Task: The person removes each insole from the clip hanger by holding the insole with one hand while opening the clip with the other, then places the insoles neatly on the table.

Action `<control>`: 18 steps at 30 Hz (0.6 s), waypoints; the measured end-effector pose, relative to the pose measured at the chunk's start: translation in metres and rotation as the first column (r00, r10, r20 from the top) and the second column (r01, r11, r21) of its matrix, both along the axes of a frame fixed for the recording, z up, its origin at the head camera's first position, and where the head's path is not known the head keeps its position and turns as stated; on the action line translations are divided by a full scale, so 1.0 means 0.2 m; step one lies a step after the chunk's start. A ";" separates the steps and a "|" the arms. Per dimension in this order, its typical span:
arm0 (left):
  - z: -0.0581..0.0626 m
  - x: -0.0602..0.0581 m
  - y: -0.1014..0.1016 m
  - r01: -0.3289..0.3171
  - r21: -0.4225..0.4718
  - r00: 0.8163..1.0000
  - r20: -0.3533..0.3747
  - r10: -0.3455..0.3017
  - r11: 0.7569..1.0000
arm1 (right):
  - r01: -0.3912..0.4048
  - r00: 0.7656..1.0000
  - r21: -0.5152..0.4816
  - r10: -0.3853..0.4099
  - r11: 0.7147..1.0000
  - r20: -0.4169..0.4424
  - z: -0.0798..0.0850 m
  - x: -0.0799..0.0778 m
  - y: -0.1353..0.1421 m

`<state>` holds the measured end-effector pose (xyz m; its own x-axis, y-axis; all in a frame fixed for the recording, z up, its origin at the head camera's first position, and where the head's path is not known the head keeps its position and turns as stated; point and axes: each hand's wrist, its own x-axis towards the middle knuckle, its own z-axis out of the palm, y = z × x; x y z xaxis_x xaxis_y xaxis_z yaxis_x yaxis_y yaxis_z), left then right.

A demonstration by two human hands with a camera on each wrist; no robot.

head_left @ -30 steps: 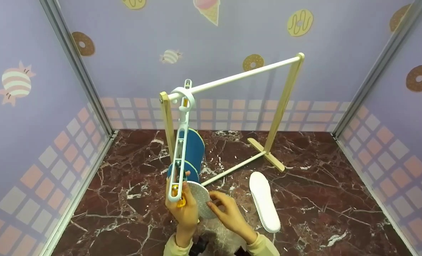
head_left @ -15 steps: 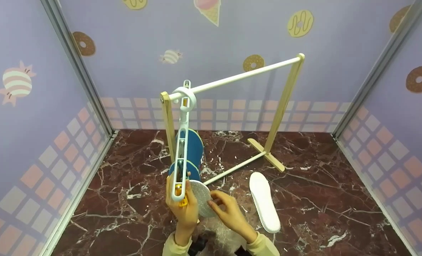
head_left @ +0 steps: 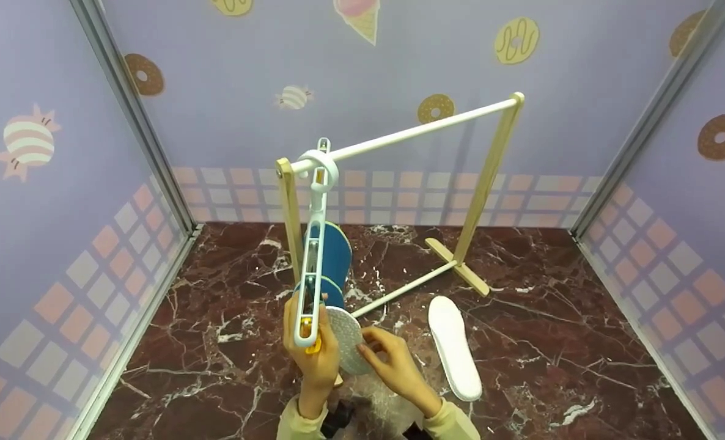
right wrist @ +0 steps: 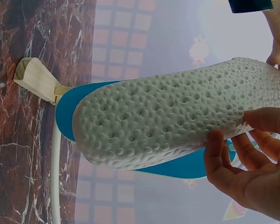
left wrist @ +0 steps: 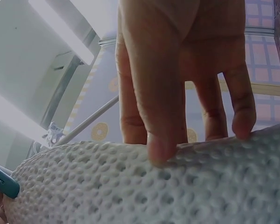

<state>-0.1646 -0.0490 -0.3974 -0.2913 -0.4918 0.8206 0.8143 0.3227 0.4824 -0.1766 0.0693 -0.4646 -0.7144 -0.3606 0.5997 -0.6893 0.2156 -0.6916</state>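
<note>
My left hand [head_left: 313, 351] is at the near end of a white clip hanger [head_left: 318, 238], its fingers pinching a teal clip [left wrist: 4, 183]. My right hand [head_left: 396, 370] pinches the edge of a white insole [head_left: 345, 342] between thumb and fingers. The insole's dimpled face fills much of both wrist views, and its other end reaches my left hand. Behind it hangs a blue insole [head_left: 337, 250], below the hanger. A yellow clip [head_left: 309, 327] shows at the hanger's near end. The left fingertips are partly hidden by the hanger.
A wooden rack [head_left: 482, 177] carries the hanger on its white top bar [head_left: 417, 129], with a lower bar [head_left: 399, 290] near the table. Another white insole [head_left: 455, 348] lies flat on the marbled table [head_left: 552, 342] at right. Patterned walls [head_left: 375, 79] stand around.
My left hand and the hanger's near end shift very slightly. The held insole rises a little, and my right hand keeps its pinch on it.
</note>
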 end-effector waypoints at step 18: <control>-0.04 -0.06 0.02 0.009 0.015 1.000 0.015 -0.009 1.000 | 0.049 0.998 -0.022 -0.048 0.999 0.026 -0.03 -0.01 0.03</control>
<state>-0.1764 -0.0452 -0.4059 -0.3081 -0.5015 0.8085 0.8099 0.3077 0.4995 -0.1788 0.0750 -0.4700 -0.7460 -0.3115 0.5886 -0.6605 0.2326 -0.7139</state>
